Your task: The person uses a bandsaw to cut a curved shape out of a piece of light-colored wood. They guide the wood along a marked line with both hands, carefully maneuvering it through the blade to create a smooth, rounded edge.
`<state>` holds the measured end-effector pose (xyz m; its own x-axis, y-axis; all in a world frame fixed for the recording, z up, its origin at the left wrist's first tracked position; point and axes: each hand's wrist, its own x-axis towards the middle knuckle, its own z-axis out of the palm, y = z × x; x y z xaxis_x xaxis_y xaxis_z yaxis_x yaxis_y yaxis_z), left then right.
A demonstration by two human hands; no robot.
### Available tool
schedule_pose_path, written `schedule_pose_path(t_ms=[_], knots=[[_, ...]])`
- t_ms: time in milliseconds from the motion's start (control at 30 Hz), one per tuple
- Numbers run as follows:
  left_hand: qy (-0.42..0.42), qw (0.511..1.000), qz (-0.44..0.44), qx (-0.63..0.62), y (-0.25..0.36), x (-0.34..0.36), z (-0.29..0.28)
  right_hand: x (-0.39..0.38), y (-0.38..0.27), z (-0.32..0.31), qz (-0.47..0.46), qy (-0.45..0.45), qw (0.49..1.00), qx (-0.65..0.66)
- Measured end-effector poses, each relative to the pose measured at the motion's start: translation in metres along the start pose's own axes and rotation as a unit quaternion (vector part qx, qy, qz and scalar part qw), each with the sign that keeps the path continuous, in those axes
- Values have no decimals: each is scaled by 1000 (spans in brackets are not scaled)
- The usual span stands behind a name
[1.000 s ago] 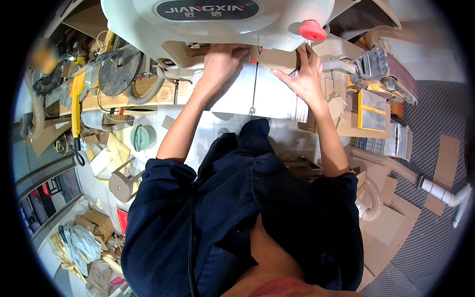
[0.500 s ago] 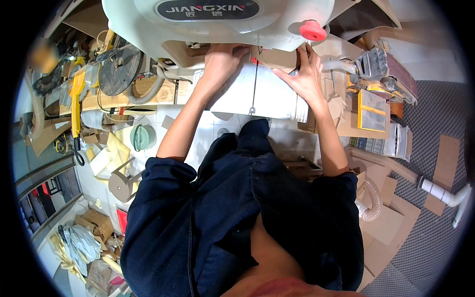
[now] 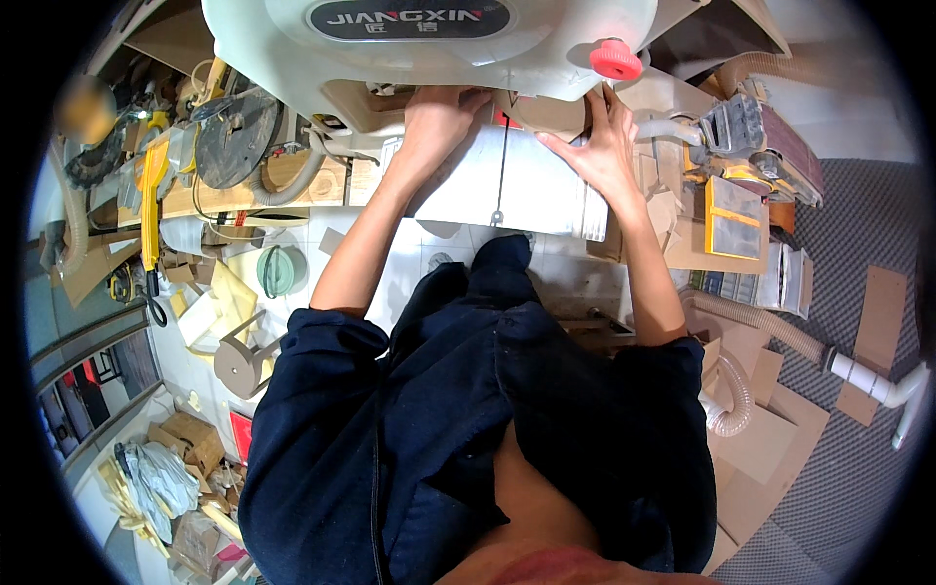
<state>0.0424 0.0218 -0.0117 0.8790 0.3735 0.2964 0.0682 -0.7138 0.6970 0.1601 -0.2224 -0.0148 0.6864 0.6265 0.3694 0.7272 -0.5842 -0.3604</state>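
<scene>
A cluttered workshop surrounds the person, its white tiled floor [image 3: 575,273] partly strewn with card and scraps. Nearest is dark blue clothing [image 3: 458,419], its sleeves pushed up the forearms. A green round container [image 3: 281,271] stands on the floor to the left, and a ribbed hose [image 3: 733,400] curls at the right. Beyond the knees lies a bright metal machine table [image 3: 554,190], split by a narrow slot. At its far side, just under the housing, sits a brown piece [image 3: 548,116]. The right grip [image 3: 597,141] is spread, thumb at the piece's near edge and fingers about its right end. The left grip [image 3: 447,117] reaches under the housing beside the piece; its fingertips are partly hidden, so I cannot tell whether it pinches anything. The pale machine housing [image 3: 546,58] hangs above, with a red knob [image 3: 616,60] at its right. A black disc [image 3: 234,144] stands on a wooden desk [image 3: 317,183] to the left.
</scene>
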Motion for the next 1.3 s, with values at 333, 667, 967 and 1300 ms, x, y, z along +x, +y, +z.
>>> schedule_pose_path(t_ms=[333,667,967,1300], knots=[[5,1000,-12,-21,-1,1,2,2,-2,-2,11,-5,1000,-7],[4,1000,-18,4,0,1,3,3,-1,-2,15,-12,1000,-8],[23,1000,-2,6,-4,3,6,4,0,-1,16,-12,1000,-6],[23,1000,-5,-2,-8,5,8,5,0,-1,21,-13,1000,-3]])
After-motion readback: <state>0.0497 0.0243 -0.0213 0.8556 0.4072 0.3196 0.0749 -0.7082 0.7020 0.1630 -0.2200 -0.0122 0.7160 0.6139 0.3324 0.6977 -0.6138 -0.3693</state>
